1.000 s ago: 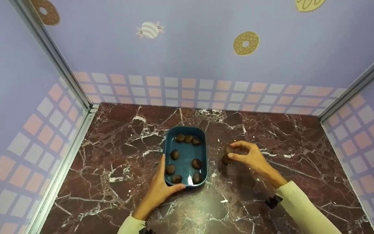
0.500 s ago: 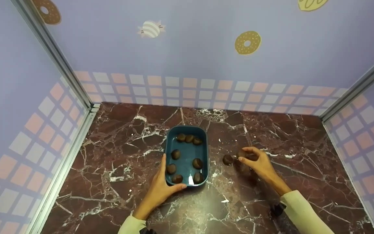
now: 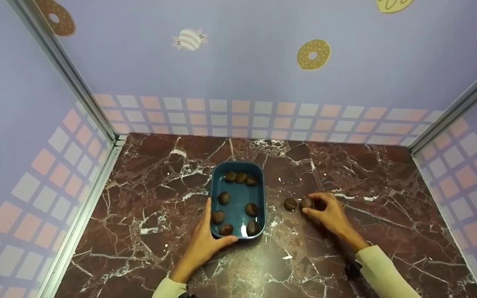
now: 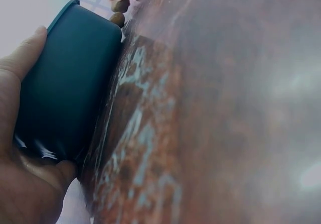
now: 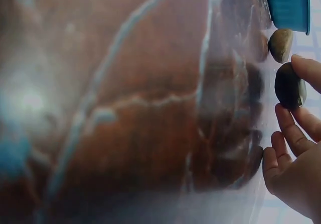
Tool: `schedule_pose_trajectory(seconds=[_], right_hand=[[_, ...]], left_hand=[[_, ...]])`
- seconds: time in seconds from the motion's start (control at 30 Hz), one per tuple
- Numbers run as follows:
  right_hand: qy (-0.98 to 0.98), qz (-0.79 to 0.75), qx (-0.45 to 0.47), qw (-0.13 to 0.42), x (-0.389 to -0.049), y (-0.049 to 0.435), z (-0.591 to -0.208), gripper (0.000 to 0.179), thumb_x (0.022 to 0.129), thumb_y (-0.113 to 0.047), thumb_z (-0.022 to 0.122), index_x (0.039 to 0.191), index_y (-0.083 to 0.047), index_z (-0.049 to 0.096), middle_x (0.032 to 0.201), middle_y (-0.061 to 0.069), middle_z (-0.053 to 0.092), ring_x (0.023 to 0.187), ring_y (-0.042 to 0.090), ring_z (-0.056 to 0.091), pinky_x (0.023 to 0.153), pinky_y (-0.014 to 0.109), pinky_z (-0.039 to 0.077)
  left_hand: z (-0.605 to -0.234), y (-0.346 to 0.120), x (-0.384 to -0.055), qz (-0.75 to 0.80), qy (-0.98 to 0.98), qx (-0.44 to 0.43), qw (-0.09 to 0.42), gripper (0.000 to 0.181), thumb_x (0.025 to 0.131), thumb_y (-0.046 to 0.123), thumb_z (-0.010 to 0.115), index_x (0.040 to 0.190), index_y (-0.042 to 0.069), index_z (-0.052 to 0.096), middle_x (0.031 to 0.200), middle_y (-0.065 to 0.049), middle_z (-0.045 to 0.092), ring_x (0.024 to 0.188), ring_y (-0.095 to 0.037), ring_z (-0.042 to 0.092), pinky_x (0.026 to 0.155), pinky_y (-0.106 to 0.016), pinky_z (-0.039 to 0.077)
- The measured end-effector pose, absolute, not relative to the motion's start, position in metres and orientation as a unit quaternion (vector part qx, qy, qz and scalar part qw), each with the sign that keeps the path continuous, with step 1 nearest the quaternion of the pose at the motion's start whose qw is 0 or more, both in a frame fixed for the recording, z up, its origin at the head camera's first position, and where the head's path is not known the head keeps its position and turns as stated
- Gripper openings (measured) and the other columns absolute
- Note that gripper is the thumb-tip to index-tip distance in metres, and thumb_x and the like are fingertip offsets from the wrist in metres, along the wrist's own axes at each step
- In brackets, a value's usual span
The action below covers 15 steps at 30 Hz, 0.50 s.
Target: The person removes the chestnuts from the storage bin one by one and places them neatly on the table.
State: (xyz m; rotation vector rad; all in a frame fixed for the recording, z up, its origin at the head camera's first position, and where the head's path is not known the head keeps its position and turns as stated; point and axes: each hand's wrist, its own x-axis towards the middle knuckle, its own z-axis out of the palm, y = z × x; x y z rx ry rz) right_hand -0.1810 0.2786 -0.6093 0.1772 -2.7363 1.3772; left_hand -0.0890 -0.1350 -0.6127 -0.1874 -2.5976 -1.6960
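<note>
A teal rectangular dish (image 3: 238, 198) stands on the marble table, with several brown chestnuts (image 3: 224, 198) spread along its inside. My left hand (image 3: 206, 244) grips the dish's near-left corner, fingers along the left wall and thumb at the near wall; the left wrist view shows the thumb and fingers (image 4: 31, 50) against its outside. To the right of the dish, my right hand (image 3: 328, 213) pinches a chestnut (image 3: 306, 203) between thumb and fingertips, low over the table. Just left of it lies another chestnut (image 3: 290, 204), also visible in the right wrist view, close to the dish.
The dark red marble table (image 3: 160, 194) with white veins fills the floor of a booth. A patterned lilac wall (image 3: 246, 70) closes the back, with side walls at left and right. Metal rails (image 3: 77, 231) run along the edges.
My right hand has moved a little right, then down to the table with its chestnut, uncovering the chestnut beside it. My left hand and the dish stay in place.
</note>
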Motion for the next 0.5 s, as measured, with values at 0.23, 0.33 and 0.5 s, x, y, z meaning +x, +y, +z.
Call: schedule_pose_trajectory(seconds=[0.23,0.33,0.5], right_hand=[[-0.894,0.444,0.045,0.031,-0.1819,0.2763,-0.6139,0.046,0.085,-0.008,0.096,0.126,0.004,0.076,0.128,0.026,0.067,0.124,0.043,0.062,0.11,0.057,0.046],[-0.894,0.446,0.041,0.026,-0.1825,0.2749,-0.6134,0.047,0.086,-0.008,0.095,0.127,0.004,0.076,0.129,0.026,0.067,0.124,0.043,0.062,0.11,0.057,0.046],[-0.894,0.445,0.041,0.028,-0.1805,0.2779,-0.6119,0.047,0.087,-0.008,0.094,0.128,0.004,0.076,0.132,0.027,0.067,0.129,0.045,0.059,0.114,0.06,0.043]], left_hand=[[-0.6139,-0.136,-0.087,-0.551,-0.833,-0.05,0.003,0.141,0.08,0.045,0.101,0.178,0.009,0.007,0.178,-0.03,0.021,0.159,-0.05,0.035,0.124,-0.067,0.035],[-0.6144,-0.1368,-0.0873,-0.55,-0.834,-0.047,0.004,0.141,0.08,0.042,0.102,0.178,0.009,0.007,0.178,-0.03,0.02,0.159,-0.051,0.035,0.123,-0.067,0.035],[-0.6135,-0.1344,-0.0909,-0.55,-0.833,-0.06,0.009,0.142,0.078,0.041,0.103,0.178,0.007,0.008,0.177,-0.031,0.021,0.158,-0.051,0.036,0.124,-0.066,0.034]])
